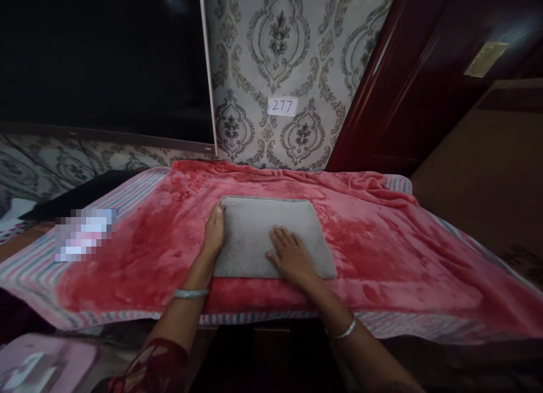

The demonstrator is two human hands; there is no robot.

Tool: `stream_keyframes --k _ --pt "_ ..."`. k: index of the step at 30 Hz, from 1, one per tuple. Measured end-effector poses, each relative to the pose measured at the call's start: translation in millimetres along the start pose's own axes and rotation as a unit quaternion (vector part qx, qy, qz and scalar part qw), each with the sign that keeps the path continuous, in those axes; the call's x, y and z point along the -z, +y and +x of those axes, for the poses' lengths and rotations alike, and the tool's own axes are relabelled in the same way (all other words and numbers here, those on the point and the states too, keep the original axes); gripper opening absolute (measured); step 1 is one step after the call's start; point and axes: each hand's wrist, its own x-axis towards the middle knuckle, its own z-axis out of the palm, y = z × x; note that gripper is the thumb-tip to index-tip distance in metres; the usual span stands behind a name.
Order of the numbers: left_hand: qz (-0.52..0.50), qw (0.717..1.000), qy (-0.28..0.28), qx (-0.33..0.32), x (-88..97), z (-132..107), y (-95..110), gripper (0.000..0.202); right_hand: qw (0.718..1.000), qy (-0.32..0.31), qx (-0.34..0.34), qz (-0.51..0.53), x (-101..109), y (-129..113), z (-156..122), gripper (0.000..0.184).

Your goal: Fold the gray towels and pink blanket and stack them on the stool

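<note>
A folded grey towel (263,226) lies flat in the middle of a red plush blanket (373,240) spread over a table. My left hand (213,232) rests along the towel's left edge, fingers together and stretched toward its far corner. My right hand (291,256) lies palm down on the towel's near right part, fingers spread flat. Each wrist wears a bangle. Neither hand holds anything.
A striped cloth (38,268) shows under the blanket at the left and front edges. A dark screen (102,59) stands behind at the left. Patterned wallpaper carries a paper label "277" (282,106). A dark red door (424,76) is at the right. A pinkish object (46,365) sits at the bottom left.
</note>
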Motion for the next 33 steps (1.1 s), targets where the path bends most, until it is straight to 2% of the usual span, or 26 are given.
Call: stream_keyframes --k 4,7,12,15,17,20,24,30,33 --pt "0.015 1.0 0.003 -0.006 -2.7 0.2 -2.2 0.062 0.991 0.013 -0.127 -0.041 7.4 61.4 -14.6 0.063" --pt "0.045 0.999 -0.001 -0.022 -5.5 1.4 -5.2 0.059 0.982 0.037 -0.179 -0.045 17.2 80.6 -9.7 0.063" --pt "0.153 0.984 -0.042 -0.075 -8.6 3.0 -8.7 0.057 0.985 0.081 -0.15 -0.011 47.1 74.9 42.1 0.065" --pt "0.281 0.949 -0.078 -0.122 -10.6 -1.6 -3.0 0.054 0.982 0.082 -0.167 0.017 54.9 71.2 76.8 0.064" --pt "0.366 0.919 -0.089 -0.119 -12.5 -7.1 3.7 0.052 0.981 0.078 -0.176 0.023 49.0 72.3 91.1 0.064" --pt "0.437 0.89 -0.094 -0.084 -15.4 -15.2 13.3 0.054 0.984 0.069 -0.166 0.009 29.4 77.2 98.4 0.065" --pt "0.469 0.875 -0.109 -0.056 -18.6 -18.6 23.9 0.056 0.984 0.078 -0.162 -0.009 9.8 83.5 98.3 0.065" --pt "0.499 0.848 -0.169 -0.061 -32.5 1.2 49.7 0.066 0.984 0.084 -0.158 -0.015 7.5 85.3 100.0 0.065" --pt "0.513 0.826 -0.215 -0.089 -41.5 10.2 52.3 0.068 0.984 0.084 -0.159 -0.011 7.5 85.3 99.4 0.064"
